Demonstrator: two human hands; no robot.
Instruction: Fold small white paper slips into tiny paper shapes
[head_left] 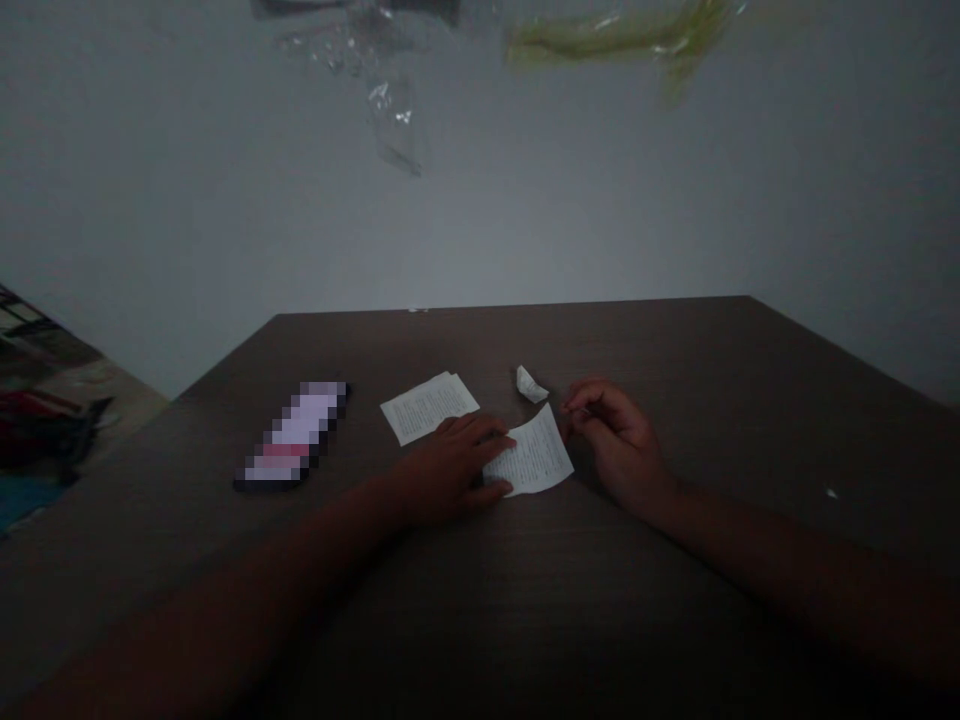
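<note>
My left hand (pixel 454 470) lies with its fingers stretched out over the left edge of a small sheet of printed paper (pixel 534 458). The sheet curls slightly at its right side. Just right of it, my right hand (pixel 626 445) has thumb and fingers pinched together above the table; whatever is between them, if anything, is too dark and small to make out. Beyond the sheet sits a folded or crumpled scrap of paper (pixel 531 385). A few more printed sheets (pixel 427 408) lie stacked beyond my left hand, to its left.
A phone (pixel 296 435) with a blurred-out screen lies at the left of the dark wooden table (pixel 480 600). A tiny white scrap (pixel 832 493) is on the right. The table's far edge meets a pale wall (pixel 480 210) where clear and yellow plastic hang.
</note>
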